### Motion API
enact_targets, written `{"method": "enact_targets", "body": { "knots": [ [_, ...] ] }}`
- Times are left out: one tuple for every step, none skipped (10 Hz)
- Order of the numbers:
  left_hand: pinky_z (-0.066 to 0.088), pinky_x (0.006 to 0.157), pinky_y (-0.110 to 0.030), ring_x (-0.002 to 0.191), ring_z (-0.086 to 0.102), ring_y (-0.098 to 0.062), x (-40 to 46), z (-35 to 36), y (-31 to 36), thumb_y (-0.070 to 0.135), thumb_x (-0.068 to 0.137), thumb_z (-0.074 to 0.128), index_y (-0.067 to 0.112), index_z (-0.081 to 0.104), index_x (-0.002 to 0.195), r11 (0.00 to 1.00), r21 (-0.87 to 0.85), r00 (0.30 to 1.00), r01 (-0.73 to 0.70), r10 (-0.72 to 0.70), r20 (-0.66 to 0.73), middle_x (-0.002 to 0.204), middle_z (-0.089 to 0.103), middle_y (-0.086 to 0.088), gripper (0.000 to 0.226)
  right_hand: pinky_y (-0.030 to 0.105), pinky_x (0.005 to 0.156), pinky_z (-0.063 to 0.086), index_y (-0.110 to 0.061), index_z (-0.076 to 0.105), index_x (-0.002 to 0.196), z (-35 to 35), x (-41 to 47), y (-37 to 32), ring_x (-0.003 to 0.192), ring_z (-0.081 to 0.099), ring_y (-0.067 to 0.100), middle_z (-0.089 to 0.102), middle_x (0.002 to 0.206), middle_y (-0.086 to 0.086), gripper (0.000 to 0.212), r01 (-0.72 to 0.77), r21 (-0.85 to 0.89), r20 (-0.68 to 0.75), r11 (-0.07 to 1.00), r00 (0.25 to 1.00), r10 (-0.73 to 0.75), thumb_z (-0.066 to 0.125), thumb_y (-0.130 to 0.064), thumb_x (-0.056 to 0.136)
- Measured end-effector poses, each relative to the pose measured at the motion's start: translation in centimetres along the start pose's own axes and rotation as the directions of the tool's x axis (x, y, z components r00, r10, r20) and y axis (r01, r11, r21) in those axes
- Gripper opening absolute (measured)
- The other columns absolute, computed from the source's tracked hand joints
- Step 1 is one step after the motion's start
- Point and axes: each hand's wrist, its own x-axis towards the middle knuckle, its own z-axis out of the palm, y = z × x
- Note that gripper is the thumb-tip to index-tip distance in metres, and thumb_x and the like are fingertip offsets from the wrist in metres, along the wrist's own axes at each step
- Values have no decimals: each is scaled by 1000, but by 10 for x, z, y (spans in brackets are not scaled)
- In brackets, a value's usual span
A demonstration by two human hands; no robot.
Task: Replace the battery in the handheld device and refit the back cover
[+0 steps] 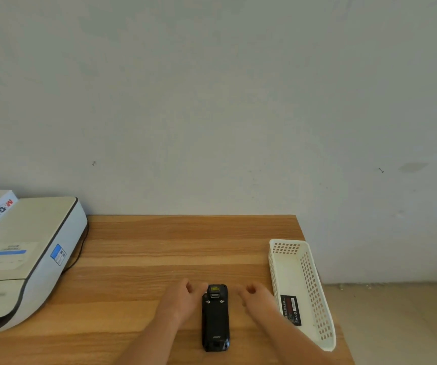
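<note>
- Soft, even daylight; the wall (pixel 212 88) reads flat grey-green.
- Shadows on the table (pixel 159 246) are faint, without glare.
- Wide-angle bending bows the table's edges.
- The hands look slightly blurred, perhaps from motion.

A wood-grain, smooth tabletop (pixel 159 248) is seen under a matt black plastic device (pixel 215 318), a perforated white plastic basket (pixel 315 291) and a glossy pale plastic printer (pixel 27 254).

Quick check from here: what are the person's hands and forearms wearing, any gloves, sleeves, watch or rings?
Both the left hand and the right hand are bare, with no gloves. The forearms are bare as far as the frame shows, with no sleeve edge in view. No watch, strap or ring is visible, though small details are blurred.
</note>
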Motion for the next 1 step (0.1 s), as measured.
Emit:
{"method": "enact_targets", "body": {
  "knots": [
    [48,74,-26,77,54,-11,-8,-36,30,64,90,50,20,53,86,993,-85,997,-78,77,-14,85,58,4,44,36,89,53,-20,58,116,-50,-16,-35,95,62,13,64,108,-3,36,132,68,-81,989,989,-126,56,-47,93]
  ]
}}
